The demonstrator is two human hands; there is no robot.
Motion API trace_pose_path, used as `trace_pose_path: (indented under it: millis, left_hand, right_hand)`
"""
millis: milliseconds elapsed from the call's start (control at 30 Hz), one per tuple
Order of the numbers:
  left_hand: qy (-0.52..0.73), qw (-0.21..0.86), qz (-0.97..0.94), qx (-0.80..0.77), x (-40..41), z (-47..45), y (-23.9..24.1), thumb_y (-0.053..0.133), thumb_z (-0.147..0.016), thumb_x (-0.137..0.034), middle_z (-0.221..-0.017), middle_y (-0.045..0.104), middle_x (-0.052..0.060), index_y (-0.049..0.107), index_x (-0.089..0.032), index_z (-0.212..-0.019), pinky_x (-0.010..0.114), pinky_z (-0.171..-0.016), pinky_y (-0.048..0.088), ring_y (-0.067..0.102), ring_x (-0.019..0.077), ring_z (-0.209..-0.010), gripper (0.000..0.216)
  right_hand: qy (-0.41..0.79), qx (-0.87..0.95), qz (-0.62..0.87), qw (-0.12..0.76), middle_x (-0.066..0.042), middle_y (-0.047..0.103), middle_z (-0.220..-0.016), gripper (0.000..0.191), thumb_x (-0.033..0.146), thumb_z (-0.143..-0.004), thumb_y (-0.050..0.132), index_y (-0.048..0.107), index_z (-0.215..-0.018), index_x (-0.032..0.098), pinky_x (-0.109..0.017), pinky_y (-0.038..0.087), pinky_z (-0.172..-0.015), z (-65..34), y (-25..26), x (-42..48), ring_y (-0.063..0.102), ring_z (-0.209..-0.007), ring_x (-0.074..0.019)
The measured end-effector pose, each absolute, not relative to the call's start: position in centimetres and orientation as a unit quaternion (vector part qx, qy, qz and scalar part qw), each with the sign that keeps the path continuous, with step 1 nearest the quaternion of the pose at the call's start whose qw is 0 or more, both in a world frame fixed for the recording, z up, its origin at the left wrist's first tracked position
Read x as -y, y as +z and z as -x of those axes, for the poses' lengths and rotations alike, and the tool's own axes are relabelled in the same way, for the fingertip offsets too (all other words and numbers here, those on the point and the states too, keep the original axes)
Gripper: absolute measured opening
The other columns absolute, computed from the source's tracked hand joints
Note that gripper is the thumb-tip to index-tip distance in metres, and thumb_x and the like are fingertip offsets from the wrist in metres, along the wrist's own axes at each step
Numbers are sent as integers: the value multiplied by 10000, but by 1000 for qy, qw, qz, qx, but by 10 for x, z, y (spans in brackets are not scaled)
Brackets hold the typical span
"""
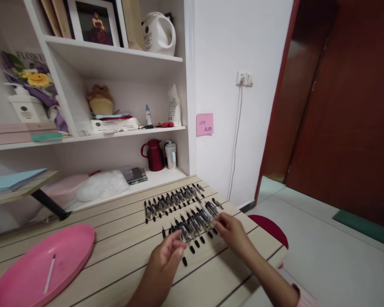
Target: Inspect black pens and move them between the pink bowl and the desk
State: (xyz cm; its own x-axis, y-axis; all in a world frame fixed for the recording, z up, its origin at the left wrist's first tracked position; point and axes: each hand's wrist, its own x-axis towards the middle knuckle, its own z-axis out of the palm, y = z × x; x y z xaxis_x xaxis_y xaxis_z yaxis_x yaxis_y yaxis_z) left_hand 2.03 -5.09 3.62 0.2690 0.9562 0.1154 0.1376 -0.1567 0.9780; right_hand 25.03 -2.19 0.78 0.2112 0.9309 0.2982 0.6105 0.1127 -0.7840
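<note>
Several black pens lie in two rows on the slatted wooden table (115, 247): a far row (173, 198) and a near row (193, 224). My left hand (166, 256) hovers at the near row's left end, fingers curled, fingertips touching a pen there. My right hand (232, 230) rests at the near row's right end, fingers bent onto the pens. A single black pen (184, 261) lies just in front of the left hand. Whether either hand grips a pen is not clear.
A pink oval tray (67, 251) with one white pen refill (49, 273) sits at the table's left. White shelves behind hold a red jug (153, 154), bottles and boxes. A red stool (272, 228) stands right of the table, by a dark red door (345, 111).
</note>
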Motion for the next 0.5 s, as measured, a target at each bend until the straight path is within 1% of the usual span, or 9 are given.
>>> trace_pose_path:
  millis: [67,133,233,300,333,400,467,500]
  left_hand:
    - [468,603,-489,-421,50,-36,38,575,-765,-364,-928,664,125,532,-147,-1156,342,-820,461,616,225,-894,450]
    - [499,668,-393,-389,49,-47,38,578,-770,-346,-894,660,117,508,-141,-1147,333,-800,463,619,211,-880,435]
    - [533,694,-325,-358,48,-51,35,586,-771,-300,-749,637,67,540,-136,-1026,290,-689,479,627,183,-765,306]
    - [542,700,-299,-356,47,-47,34,593,-765,-277,-644,584,19,553,-136,-955,252,-581,468,605,147,-636,240]
    - [538,704,-289,-362,46,-43,34,594,-763,-272,-601,548,-7,556,-138,-940,229,-521,447,572,120,-555,225]
    - [521,713,-278,-379,44,-35,33,583,-769,-276,-541,473,-49,558,-140,-939,176,-399,356,448,57,-405,220]
    - [495,723,-281,-391,43,-27,32,558,-783,-300,-518,429,-69,555,-140,-958,141,-326,225,311,17,-333,237]
    - [483,728,-285,-395,43,-24,31,540,-791,-326,-517,426,-70,550,-143,-970,137,-312,171,265,9,-320,256]
  right_hand:
    - [293,621,557,467,13,522,-581,145,278,-751,487,517,-644,186,-232,337,-536,-218,10,41,468,-556,-127]
    - [345,626,508,481,22,509,-584,145,258,-728,516,486,-608,184,-221,330,-537,-191,10,56,451,-565,-112]
    - [403,630,467,472,28,516,-587,139,262,-708,548,497,-609,178,-213,324,-519,-177,10,60,443,-545,-100]
    - [413,621,483,459,29,518,-559,151,297,-706,552,522,-619,177,-216,317,-484,-192,12,46,440,-496,-99]
    - [388,607,514,466,24,525,-553,166,314,-718,533,535,-624,178,-222,321,-480,-206,14,35,448,-482,-104]
    - [275,568,602,488,0,569,-593,174,323,-723,526,543,-622,182,-236,338,-515,-241,17,9,491,-528,-125]
    - [155,523,699,462,-30,611,-662,132,305,-710,542,560,-659,185,-248,336,-547,-275,17,-15,535,-618,-157]
    - [110,502,740,433,-43,620,-687,109,289,-708,540,568,-693,184,-252,330,-556,-289,15,-26,547,-659,-171]
